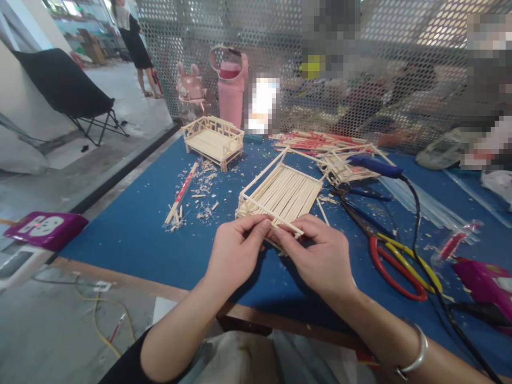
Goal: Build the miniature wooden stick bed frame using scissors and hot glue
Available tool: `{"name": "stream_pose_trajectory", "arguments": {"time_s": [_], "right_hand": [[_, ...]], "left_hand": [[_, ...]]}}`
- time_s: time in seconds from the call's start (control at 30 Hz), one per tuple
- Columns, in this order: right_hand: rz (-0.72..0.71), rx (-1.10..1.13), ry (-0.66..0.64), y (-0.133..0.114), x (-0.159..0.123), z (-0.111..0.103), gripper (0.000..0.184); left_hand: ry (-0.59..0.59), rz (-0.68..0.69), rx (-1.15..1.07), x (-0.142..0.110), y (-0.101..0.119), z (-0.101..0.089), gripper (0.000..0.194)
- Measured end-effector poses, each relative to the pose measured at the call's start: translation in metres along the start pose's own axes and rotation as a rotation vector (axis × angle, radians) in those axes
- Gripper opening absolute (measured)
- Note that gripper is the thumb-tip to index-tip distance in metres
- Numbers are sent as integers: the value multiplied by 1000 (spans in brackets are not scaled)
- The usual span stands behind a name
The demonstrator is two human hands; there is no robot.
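My left hand point(239, 246) and my right hand point(319, 252) meet at the near edge of a small wooden-stick frame point(286, 189). Its base is a row of thin sticks laid side by side, with rails raised around it. Both hands are closed in pinches, thumbs and fingertips nearly touching at the near rail. Whatever sits between the left fingertips is too small to make out. From the right fingers a short stick end point(296, 230) pokes out along the rail. A finished-looking miniature stick bench point(212, 140) stands farther back on the left.
On the blue tabletop point(132, 229) lie red-and-yellow-handled scissors point(394, 261), a blue glue gun point(376, 166) with a black cord, glue sticks point(420, 205), bundled sticks point(320, 141) and wood shavings point(206, 184). A pink tumbler point(231, 98) stands before the perforated metal screen point(276, 37). Purple power strips flank the table.
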State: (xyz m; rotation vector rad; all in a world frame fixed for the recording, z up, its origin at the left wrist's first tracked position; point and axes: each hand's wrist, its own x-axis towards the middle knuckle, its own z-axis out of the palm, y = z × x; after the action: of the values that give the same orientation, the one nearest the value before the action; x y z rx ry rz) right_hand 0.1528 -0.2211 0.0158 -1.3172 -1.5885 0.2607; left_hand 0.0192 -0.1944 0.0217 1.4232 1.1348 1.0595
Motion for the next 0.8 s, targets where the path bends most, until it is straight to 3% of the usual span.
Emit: {"name": "stream_pose_trajectory", "arguments": {"time_s": [0.13, 0.23, 0.33, 0.53, 0.67, 0.8], "right_hand": [[-5, -6, 15, 1, 0, 0, 13], [-3, -18, 20, 1, 1, 0, 15], [-2, -19, 17, 1, 0, 0, 16], [18, -19, 14, 1, 0, 1, 18], [23, -18, 9, 0, 0, 1, 18], [26, 12, 11, 0, 0, 1, 18]], "left_hand": [[51, 24, 29, -5, -5, -3, 26], [68, 167, 188, -8, -5, -8, 25], [7, 300, 388, -4, 1, -18, 24], [-61, 394, 570, 13, 7, -41, 25], [-89, 416, 581, 12, 0, -40, 23], [-209, 590, 624, 12, 4, -33, 25]]}}
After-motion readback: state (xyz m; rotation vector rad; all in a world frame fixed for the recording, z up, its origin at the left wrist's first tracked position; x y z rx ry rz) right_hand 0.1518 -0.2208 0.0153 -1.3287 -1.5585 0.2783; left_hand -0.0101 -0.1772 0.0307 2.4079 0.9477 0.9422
